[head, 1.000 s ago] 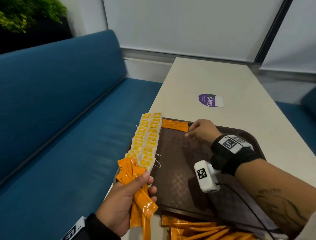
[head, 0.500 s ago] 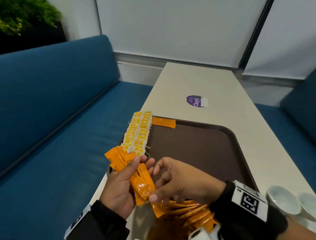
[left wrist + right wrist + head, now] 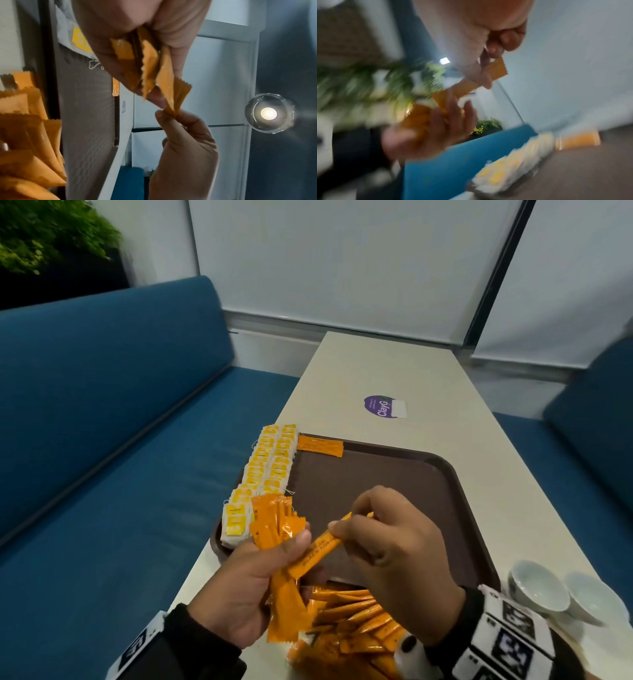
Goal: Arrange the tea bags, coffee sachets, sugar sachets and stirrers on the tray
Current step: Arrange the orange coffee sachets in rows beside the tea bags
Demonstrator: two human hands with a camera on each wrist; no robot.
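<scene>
Head view: left hand [image 3: 246, 583] grips a fanned bunch [image 3: 274, 522] of orange coffee sachets, thumb clamped across them. Right hand [image 3: 394, 556] pinches one sachet [image 3: 318, 549] btwn thumb and fingertips, its lower end touching the bunch, both held above the tray's near edge. Tray [image 3: 459, 501] is dark brown plastic w/ a fine diamond texture and raised rim, mostly bare. Tea bags [image 3: 270, 463] sit in two overlapping rows along its left edge: white paper, yellow tags, thin strings. One placed sachet [image 3: 320, 446] lies flat at the far left corner, just beside the tea bags. A loose pile [image 3: 349, 621] of sachets is on the table [image 3: 376, 364], near side of the tray. Two white cups [image 3: 565, 594] at right.

Left wrist view: sachets are thin glossy foil, flat strips w/ serrated ends. Left fingers are curled tight round several; right fingertips [image 3: 163, 115] nip the corner of one.

Right wrist view: heavily blurred. The pinch on the serrated end shows, left hand [image 3: 436, 128] wrapped round the bunch below; finer detail can't be told.

Risks, my read: foil is slick, so drawing one sachet out could drag neighbours and spill them off the table's left edge onto the bench. A corner-only pinch may slip. Reaching across could nudge the tea bag rows out of line.
</scene>
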